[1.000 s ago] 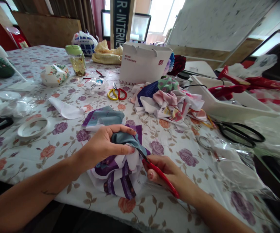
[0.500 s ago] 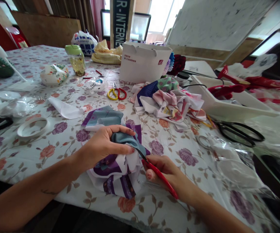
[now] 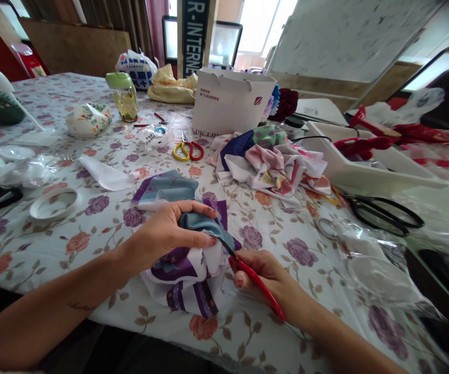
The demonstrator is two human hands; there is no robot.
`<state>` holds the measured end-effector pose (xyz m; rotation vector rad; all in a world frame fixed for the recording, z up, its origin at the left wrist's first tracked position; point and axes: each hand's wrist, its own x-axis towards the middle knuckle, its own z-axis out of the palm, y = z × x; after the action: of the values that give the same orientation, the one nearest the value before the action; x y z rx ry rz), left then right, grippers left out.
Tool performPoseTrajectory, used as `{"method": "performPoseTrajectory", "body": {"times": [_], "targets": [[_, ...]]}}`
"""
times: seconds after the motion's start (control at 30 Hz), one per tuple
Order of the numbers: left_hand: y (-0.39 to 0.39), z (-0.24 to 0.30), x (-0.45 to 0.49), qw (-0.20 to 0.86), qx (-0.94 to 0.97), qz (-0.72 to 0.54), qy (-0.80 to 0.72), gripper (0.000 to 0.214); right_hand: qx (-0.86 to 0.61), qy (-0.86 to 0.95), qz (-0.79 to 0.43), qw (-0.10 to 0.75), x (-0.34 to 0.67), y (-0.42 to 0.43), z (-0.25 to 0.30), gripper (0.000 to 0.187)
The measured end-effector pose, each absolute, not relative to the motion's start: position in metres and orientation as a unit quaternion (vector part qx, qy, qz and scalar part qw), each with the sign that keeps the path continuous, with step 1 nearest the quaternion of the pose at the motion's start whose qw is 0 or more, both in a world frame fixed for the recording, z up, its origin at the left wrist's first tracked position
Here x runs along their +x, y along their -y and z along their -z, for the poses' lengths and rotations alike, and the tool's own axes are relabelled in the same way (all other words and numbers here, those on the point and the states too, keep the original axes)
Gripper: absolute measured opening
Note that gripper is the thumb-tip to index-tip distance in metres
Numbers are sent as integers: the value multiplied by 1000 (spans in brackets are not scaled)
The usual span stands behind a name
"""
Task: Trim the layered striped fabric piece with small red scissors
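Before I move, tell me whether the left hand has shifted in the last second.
No; the left hand shows no visible shift against the paper bag.

I'm seeing bare table (image 3: 271, 223) lying between the right hand (image 3: 263, 275) and a clear plastic packet (image 3: 380, 275), and another gap opening between the left forearm (image 3: 72, 291) and a white ring (image 3: 54, 215). Ahead, a fabric heap (image 3: 269, 161) and paper bag (image 3: 228, 101) are blocking the way; a white tray (image 3: 368, 175) is crowding the right.

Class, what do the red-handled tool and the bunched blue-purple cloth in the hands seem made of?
Red-handled tool: handle probably smooth plastic, evenly coloured; blade likely metal, thin, dark. Bunched blue-purple cloth: thin, slightly shiny fabric in soft folds; fibre unclear.
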<state>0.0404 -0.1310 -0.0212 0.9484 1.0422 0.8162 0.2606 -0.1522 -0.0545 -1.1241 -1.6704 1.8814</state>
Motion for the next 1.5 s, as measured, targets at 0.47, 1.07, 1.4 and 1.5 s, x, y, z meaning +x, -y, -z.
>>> {"method": "performPoseTrajectory", "body": {"times": [0.47,1.07,1.4,1.5], "targets": [[131,19,40,690,429,-367,-454,35,-421,589,-660,199,260,151,53,52],[131,19,39,672,447,-378,-454,39,-381,582,-688,207,260,149,52,53],[132,17,40,682,438,-372,-452,37,-353,595,-693,201,264,150,55,53],[132,17,40,686,439,-366,-450,38,-355,594,-695,195,265,150,56,54]]}}
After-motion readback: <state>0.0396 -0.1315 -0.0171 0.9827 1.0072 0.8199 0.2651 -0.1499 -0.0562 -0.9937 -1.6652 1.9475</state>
